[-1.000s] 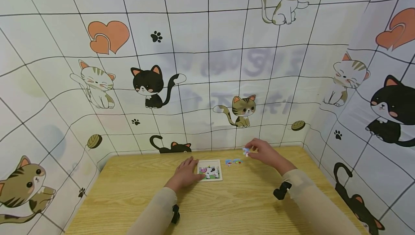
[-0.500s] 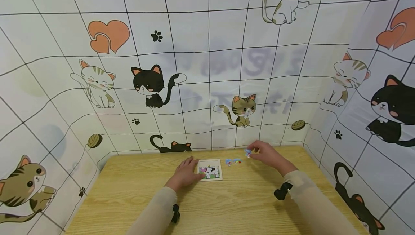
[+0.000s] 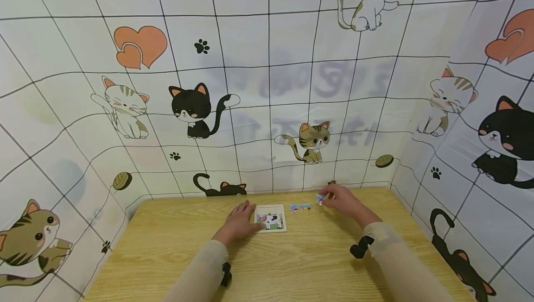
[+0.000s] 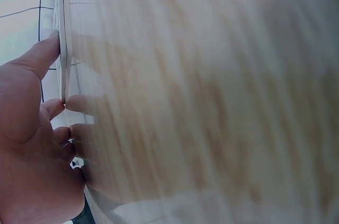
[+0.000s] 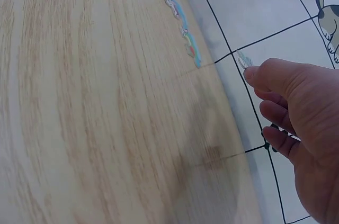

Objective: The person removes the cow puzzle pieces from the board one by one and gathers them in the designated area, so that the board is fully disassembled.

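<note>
Near the table's (image 3: 288, 265) one-o'clock edge, my right hand (image 3: 343, 201) pinched a piece (image 3: 320, 199); my loosely spread left hand (image 3: 238, 223) touched the board's (image 3: 273, 210) nine-o'clock edge, room toward six

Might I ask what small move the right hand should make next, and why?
Probably lower the held piece to the table beside the two loose pieces: the right hand pinches it raised, while they lie side by side.

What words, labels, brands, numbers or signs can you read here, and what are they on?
No text is readable.
Cat-print wall sheet: two rows of faint, bluish letter-like marks, too blurred to read.
Cow puzzle and loose puzzle pieces: no lettering I can make out.
</note>
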Demonstrator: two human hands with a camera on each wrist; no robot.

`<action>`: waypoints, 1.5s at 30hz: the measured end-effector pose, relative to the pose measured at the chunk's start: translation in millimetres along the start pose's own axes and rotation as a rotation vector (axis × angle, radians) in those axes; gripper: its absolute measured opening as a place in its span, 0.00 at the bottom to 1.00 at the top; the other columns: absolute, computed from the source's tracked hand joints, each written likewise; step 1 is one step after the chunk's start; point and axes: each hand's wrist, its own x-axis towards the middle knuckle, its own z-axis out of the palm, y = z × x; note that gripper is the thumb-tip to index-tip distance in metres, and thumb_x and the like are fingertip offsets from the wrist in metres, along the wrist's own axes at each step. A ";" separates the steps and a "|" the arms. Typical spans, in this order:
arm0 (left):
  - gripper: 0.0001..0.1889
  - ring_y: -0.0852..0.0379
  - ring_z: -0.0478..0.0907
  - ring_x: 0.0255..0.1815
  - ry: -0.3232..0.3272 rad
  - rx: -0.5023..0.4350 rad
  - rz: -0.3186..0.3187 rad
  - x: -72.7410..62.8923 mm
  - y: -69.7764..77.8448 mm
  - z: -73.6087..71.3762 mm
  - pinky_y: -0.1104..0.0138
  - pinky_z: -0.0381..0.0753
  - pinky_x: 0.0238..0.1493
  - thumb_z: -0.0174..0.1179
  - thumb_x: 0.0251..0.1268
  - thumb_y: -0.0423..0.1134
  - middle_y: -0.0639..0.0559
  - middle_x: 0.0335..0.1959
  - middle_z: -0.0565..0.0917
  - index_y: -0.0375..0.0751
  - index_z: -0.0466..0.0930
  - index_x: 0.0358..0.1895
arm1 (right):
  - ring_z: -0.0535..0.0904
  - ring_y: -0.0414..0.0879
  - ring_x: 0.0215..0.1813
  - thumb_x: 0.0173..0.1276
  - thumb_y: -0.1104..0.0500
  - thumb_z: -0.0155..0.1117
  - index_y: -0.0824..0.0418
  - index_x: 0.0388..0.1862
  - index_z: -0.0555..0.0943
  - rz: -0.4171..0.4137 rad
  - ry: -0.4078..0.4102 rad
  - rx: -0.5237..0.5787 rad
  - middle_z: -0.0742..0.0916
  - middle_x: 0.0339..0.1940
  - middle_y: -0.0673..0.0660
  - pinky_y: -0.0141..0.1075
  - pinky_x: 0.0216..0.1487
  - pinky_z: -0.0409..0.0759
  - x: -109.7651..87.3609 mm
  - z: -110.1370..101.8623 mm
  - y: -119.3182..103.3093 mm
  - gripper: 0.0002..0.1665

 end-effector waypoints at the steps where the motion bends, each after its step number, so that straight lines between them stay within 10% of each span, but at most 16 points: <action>1: 0.49 0.26 0.50 0.88 -0.001 0.005 0.004 0.1 -0.2 -0.2 0.26 0.50 0.81 0.68 0.73 0.68 0.36 0.90 0.56 0.43 0.66 0.87 | 0.81 0.52 0.49 0.78 0.63 0.75 0.62 0.60 0.89 0.008 0.005 0.005 0.89 0.53 0.57 0.44 0.44 0.82 -0.6 1.1 0.5 0.15; 45: 0.47 0.26 0.53 0.87 0.000 0.022 0.007 -1.8 4.3 -3.5 0.26 0.53 0.80 0.68 0.75 0.66 0.35 0.89 0.58 0.42 0.67 0.86 | 0.82 0.47 0.48 0.78 0.66 0.73 0.67 0.54 0.89 0.076 -0.106 0.058 0.85 0.50 0.58 0.45 0.50 0.82 1.1 24.3 16.0 0.10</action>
